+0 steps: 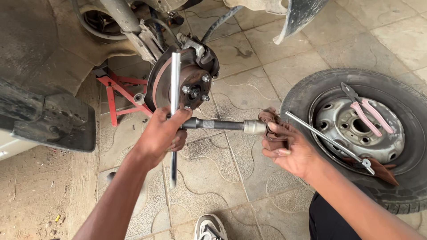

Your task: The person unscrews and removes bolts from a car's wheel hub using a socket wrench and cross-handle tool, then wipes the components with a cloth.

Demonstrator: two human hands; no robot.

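Hands (162,133) on cross wrench (175,89), brake disc (162,84) behind, wheel (360,129) right, red jack (116,95)

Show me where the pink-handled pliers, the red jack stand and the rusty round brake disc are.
pink-handled pliers (371,114): head view, on one pink handle.
red jack stand (116,95): head view, on its red frame.
rusty round brake disc (161,86): head view, on its face.

Both hands (162,133) (284,149) hold a cross wrench (213,124) near the brake disc (162,84)

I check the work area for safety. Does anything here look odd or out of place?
Yes. Pliers and a metal rod lie loose on the removed wheel. The brake disc is bare and rusty.
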